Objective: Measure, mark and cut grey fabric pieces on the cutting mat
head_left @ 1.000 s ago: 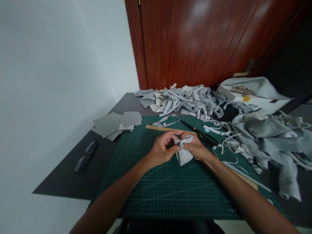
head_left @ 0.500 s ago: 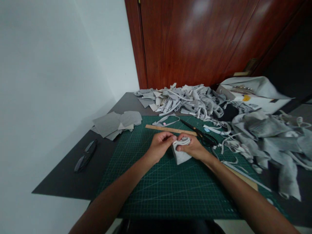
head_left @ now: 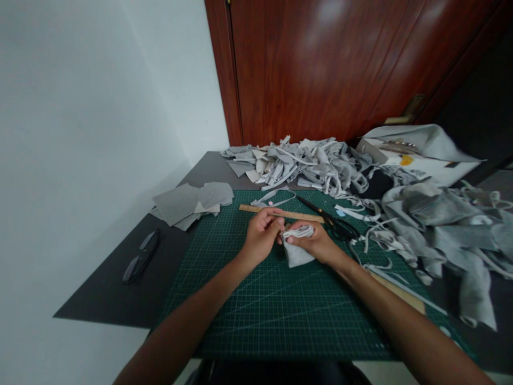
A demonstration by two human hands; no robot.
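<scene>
Over the green cutting mat, my right hand grips a folded piece of grey fabric, its thumb across the front and the layered folds showing along the top. My left hand is at the fabric's left upper corner, thumb and forefinger drawn together in a pinch. What lies between those fingertips is too small to make out. Just behind the hands lies a wooden ruler. A pair of black scissors rests beyond my right hand, partly across the ruler's end.
Flat grey fabric pieces lie at the left, near a pair of glasses. A heap of fabric scraps spreads along the back. More grey cloth and a white box occupy the right side.
My left hand has risen slightly and shifted a little left, its fingertips pulling back from the fabric's top. The right hand keeps its hold, with the fabric turned slightly.
</scene>
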